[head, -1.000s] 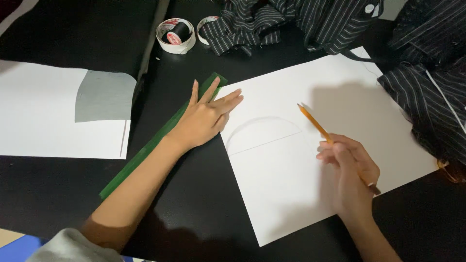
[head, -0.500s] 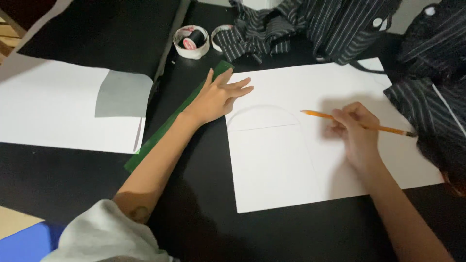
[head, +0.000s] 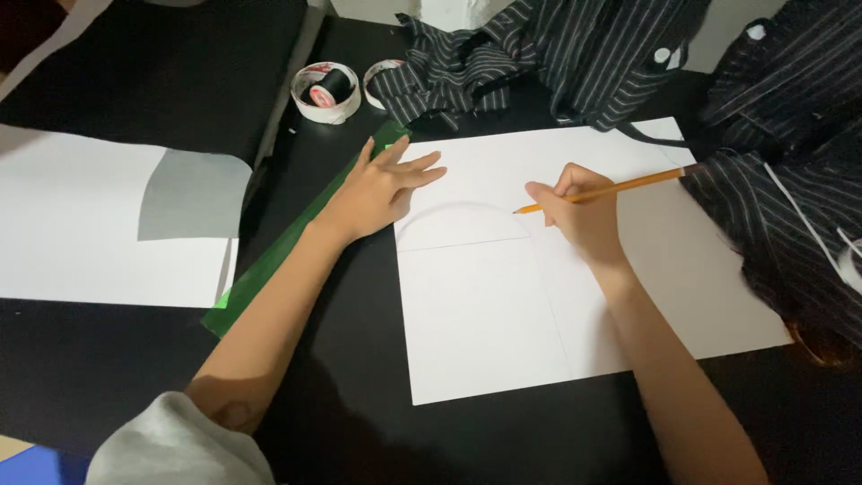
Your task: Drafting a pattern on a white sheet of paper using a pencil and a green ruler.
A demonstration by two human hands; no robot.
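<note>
Black table (head: 117, 359); right hand (head: 579, 216) pencils (head: 602, 190) mid-sheet (head: 503, 314)

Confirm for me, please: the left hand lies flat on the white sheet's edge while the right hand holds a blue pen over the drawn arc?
Not quite. In the head view the right hand holds an orange pencil, not a blue pen. The left hand does lie flat on the white sheet edge, beside the arc.

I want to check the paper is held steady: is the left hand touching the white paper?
Touching. The head view shows the left hand lying flat with its fingers over the paper's left edge.
</note>
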